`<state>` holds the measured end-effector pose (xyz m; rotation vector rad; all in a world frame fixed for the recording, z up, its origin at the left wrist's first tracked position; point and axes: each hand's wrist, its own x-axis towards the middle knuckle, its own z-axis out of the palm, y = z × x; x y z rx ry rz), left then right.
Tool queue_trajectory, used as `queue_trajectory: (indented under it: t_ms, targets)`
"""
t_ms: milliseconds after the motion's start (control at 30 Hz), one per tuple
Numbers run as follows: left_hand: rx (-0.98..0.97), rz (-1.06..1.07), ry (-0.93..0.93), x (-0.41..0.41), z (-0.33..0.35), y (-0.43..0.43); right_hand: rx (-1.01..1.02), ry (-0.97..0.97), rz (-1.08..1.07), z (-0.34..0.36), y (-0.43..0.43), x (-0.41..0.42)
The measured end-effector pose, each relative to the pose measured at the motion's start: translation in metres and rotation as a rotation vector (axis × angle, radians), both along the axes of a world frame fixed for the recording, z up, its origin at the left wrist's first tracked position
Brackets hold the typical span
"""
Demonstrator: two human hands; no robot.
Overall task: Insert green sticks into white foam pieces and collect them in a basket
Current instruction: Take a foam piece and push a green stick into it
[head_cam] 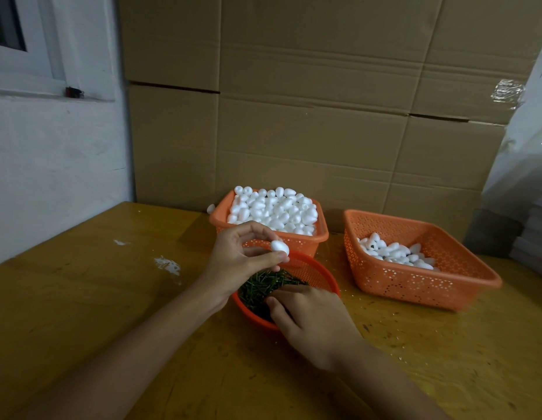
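The right hand [312,325] lies nearest, toward the near edge of the counter [96,298]. Its fingers are curled down into the green sticks [263,286] heaped in a round orange bowl [327,274]; whether it has a stick pinched I cannot tell, as the fingertips are buried. Just beyond, the left hand [236,259] pinches one white foam piece [279,247] between thumb and fingertips above the bowl's far rim. A full basket [294,242] of loose foam sits at the counter's far edge, touching or nearly touching the bowl. The collecting basket [415,286] stands toward the far right corner, a strip of counter between it and the bowl. Broad open wood runs to the left edge. Cardboard boxes [294,101] wall the far edge.
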<state>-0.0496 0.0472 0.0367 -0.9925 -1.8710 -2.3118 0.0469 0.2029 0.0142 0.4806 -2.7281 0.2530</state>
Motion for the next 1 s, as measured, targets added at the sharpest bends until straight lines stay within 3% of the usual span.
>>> queue_trajectory:
  t_ms: [1000]
  targets:
    - [-0.032,0.001,0.040,-0.0022,-0.0031,0.0016,-0.021,-0.005,-0.002,0.0006,-0.0008,0.0001]
